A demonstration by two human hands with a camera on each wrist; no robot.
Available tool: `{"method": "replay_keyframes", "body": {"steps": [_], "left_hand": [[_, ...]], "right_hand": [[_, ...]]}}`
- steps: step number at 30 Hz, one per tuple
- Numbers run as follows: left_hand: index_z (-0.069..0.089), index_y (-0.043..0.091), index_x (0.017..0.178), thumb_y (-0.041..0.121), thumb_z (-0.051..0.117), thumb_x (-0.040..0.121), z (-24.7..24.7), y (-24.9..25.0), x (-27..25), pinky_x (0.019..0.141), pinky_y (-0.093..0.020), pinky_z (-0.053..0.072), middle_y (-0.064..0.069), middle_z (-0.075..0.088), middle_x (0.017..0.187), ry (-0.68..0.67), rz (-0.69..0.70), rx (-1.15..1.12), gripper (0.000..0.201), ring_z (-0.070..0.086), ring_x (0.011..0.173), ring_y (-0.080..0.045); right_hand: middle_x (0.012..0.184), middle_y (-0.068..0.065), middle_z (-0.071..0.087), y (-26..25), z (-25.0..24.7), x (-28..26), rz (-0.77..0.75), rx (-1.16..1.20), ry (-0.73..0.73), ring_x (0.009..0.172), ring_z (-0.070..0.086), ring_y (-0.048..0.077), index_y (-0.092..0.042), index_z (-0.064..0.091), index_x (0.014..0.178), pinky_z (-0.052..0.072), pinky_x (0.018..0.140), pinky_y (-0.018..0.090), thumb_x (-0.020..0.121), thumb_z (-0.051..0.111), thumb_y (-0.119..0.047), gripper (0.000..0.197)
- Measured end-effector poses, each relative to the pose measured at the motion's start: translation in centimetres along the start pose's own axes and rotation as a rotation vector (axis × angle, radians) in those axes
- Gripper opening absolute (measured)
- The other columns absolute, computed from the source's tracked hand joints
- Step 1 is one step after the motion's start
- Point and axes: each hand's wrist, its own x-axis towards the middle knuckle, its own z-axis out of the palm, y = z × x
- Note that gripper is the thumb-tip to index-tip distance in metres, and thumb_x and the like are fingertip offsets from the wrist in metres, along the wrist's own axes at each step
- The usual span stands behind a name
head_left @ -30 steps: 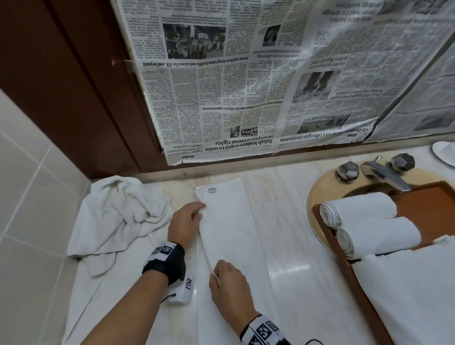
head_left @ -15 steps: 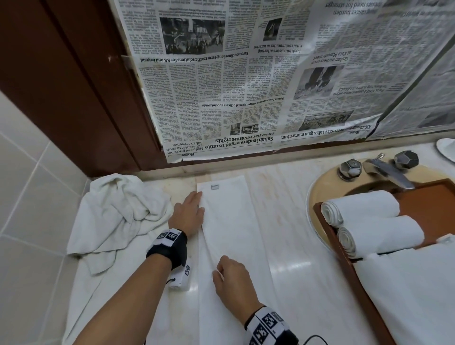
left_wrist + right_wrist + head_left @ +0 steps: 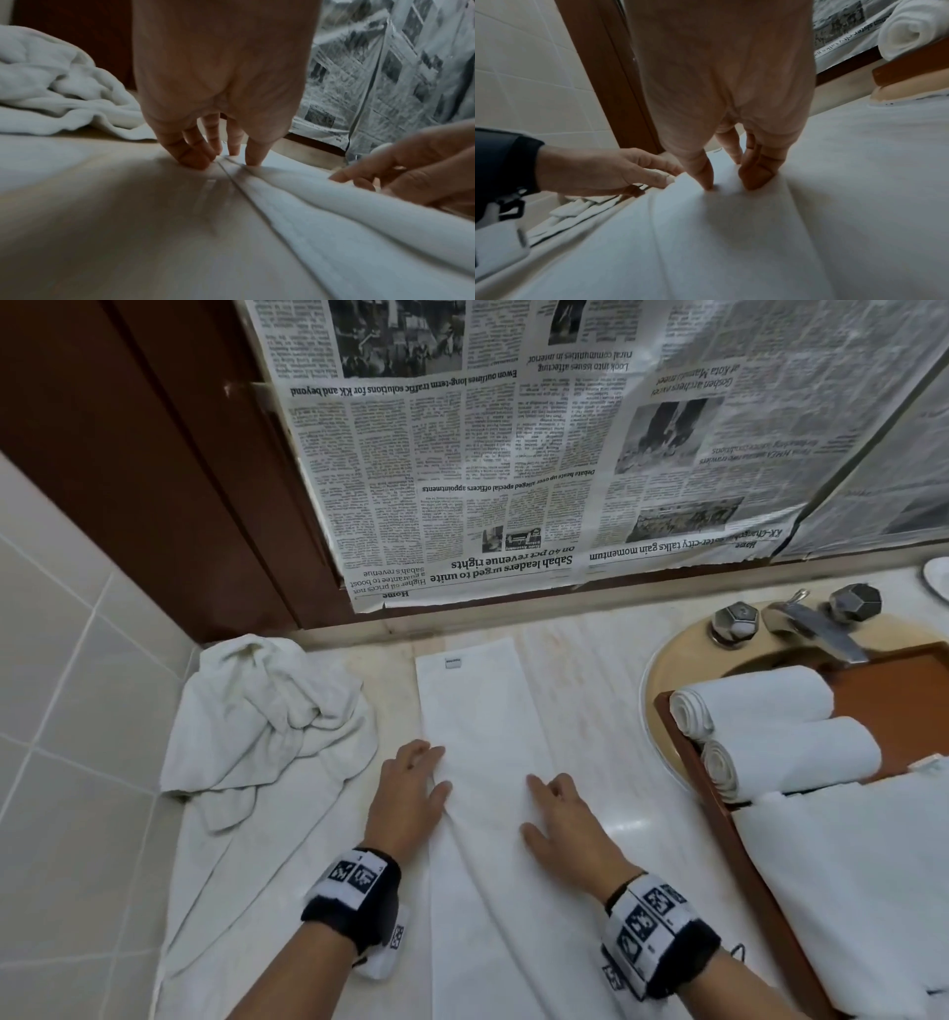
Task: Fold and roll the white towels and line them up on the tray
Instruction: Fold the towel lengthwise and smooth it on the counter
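Note:
A long white towel [image 3: 475,711], folded into a narrow strip, lies lengthwise on the marble counter. My left hand [image 3: 411,793] presses its fingertips [image 3: 253,160] on the strip's left edge. My right hand [image 3: 560,819] lies flat on the strip's right side, fingers [image 3: 754,178] pushing into the cloth. Neither hand grips anything. The wooden tray [image 3: 690,773] sits over the sink at the right with two rolled towels [image 3: 760,698] [image 3: 801,757] side by side on it. Another flat white towel [image 3: 852,891] drapes over the tray's near part.
A crumpled white towel [image 3: 267,711] is heaped at the left by the tiled wall. The faucet [image 3: 816,629] and its two knobs stand behind the tray. Newspaper [image 3: 513,454] covers the mirror at the back. Bare marble [image 3: 606,711] shows between strip and sink.
My left hand slid back along the strip's left edge toward me. My right hand moved forward and right, from the strip's near left part to lie flat on its right side.

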Motion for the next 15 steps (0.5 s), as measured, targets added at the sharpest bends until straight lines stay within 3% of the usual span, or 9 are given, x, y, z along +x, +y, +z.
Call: {"method": "replay_keyframes", "body": {"steps": [4,8,12,15], "left_hand": [[0.044,0.027,0.146,0.032,0.050,0.100,-0.4,1.8,2.1,0.091,-0.034,0.045,0.007,0.033,0.151,0.027,-0.065,0.089,0.047,0.039,0.125,-0.024],[0.043,0.025,0.147,0.035,0.049,0.100,-0.7,2.4,4.1,0.096,-0.037,0.042,0.002,0.033,0.150,0.016,-0.106,0.062,0.048,0.040,0.125,-0.028],[0.061,0.018,0.132,0.019,0.055,0.097,-0.5,2.5,2.6,0.099,-0.034,0.044,-0.003,0.049,0.135,0.032,0.081,-0.055,0.035,0.054,0.114,-0.025],[0.069,0.018,0.121,0.008,0.056,0.093,0.2,1.8,0.2,0.095,-0.030,0.047,-0.001,0.054,0.125,0.006,0.177,-0.051,0.033,0.058,0.108,-0.017]], "right_hand": [[0.135,0.008,0.033,0.9,-2.5,2.8,-0.031,-0.013,-0.004,0.107,0.052,0.024,-0.013,0.026,0.154,0.038,0.094,0.022,0.098,0.056,-0.032,0.066],[0.125,0.008,0.042,1.2,-5.0,3.9,-0.049,0.030,-0.006,0.097,0.052,0.018,-0.010,0.040,0.146,0.041,0.093,0.025,0.095,0.062,-0.026,0.057],[0.127,0.005,0.048,1.5,-4.7,0.5,-0.057,-0.001,0.053,0.109,0.053,0.019,-0.012,0.049,0.138,0.037,0.094,0.022,0.095,0.061,-0.032,0.049],[0.125,0.004,0.047,1.5,-2.4,-4.1,0.005,-0.078,-0.006,0.115,0.049,0.021,-0.013,0.052,0.130,0.038,0.094,0.025,0.096,0.057,-0.037,0.042]]}}
